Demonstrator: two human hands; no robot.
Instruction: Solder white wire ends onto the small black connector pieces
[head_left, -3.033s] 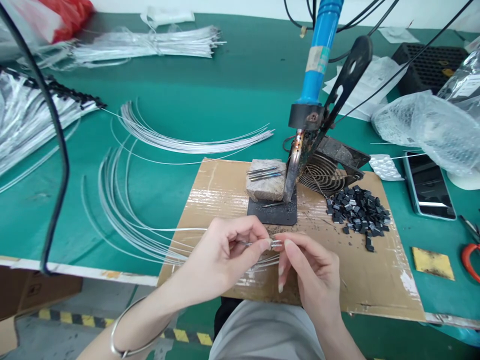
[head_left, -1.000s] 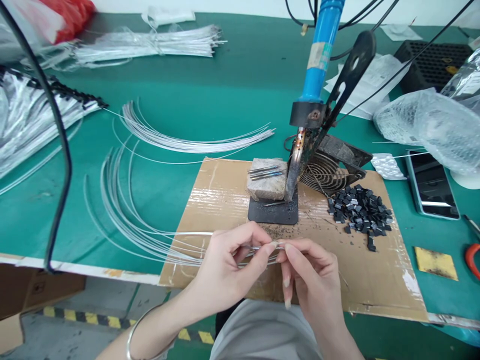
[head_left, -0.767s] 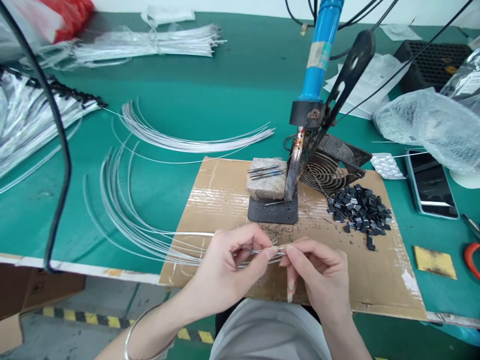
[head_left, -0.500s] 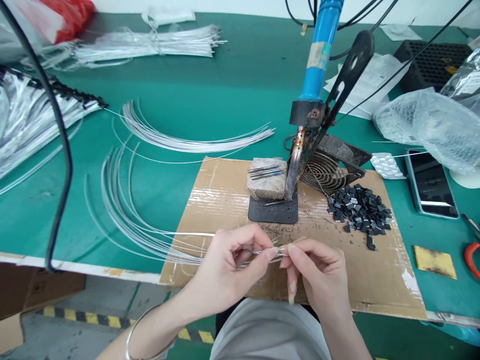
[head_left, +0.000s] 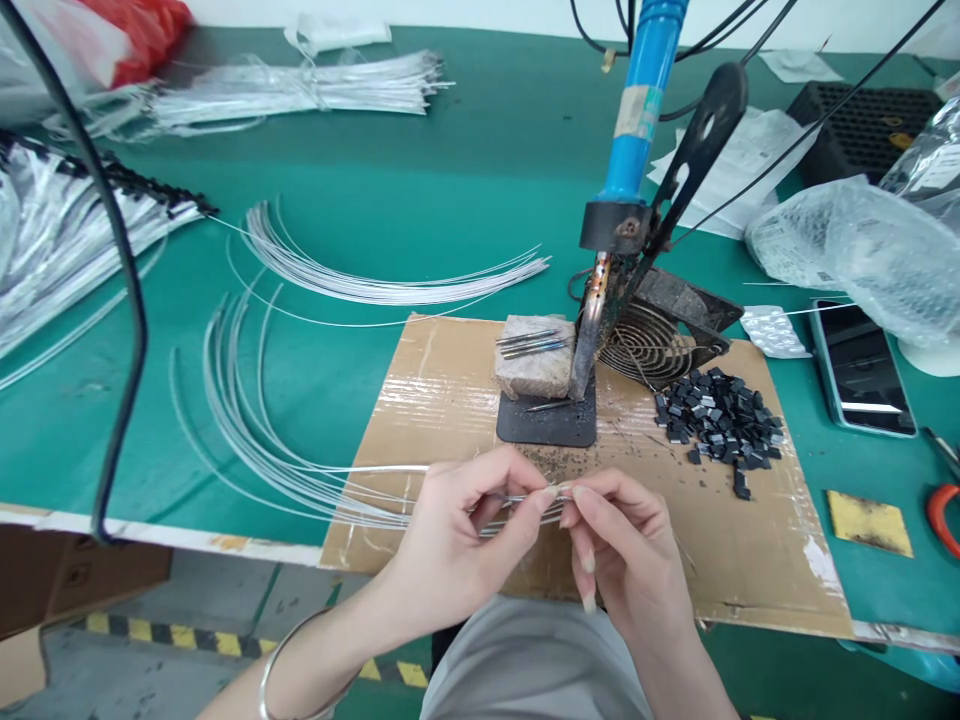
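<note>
A bundle of thin white wires [head_left: 300, 485] curves from the left into my left hand [head_left: 480, 540], which pinches it between thumb and fingers. My right hand [head_left: 626, 540] closes thumb and index finger on the wire ends, its fingertips almost touching those of my left hand. Both hands are over the brown cardboard sheet [head_left: 750, 580]. Just beyond them stands a blue-handled soldering iron [head_left: 634, 110], tip down beside a pale block [head_left: 532, 360] with metal pieces on it. The exact wire tips are hidden by my fingers.
Small black parts [head_left: 716, 420] are piled to the right, near a fan [head_left: 660, 330]. Farther right are a phone [head_left: 862, 365], a yellow sponge [head_left: 870, 522] and a bubble-wrap bag [head_left: 847, 250]. Another wire bundle [head_left: 375, 285] lies behind; a black cable [head_left: 124, 250] hangs at the left.
My right hand has shifted slightly left and up, closer to my left hand. The held wires have moved a little; both hands keep their pinch.
</note>
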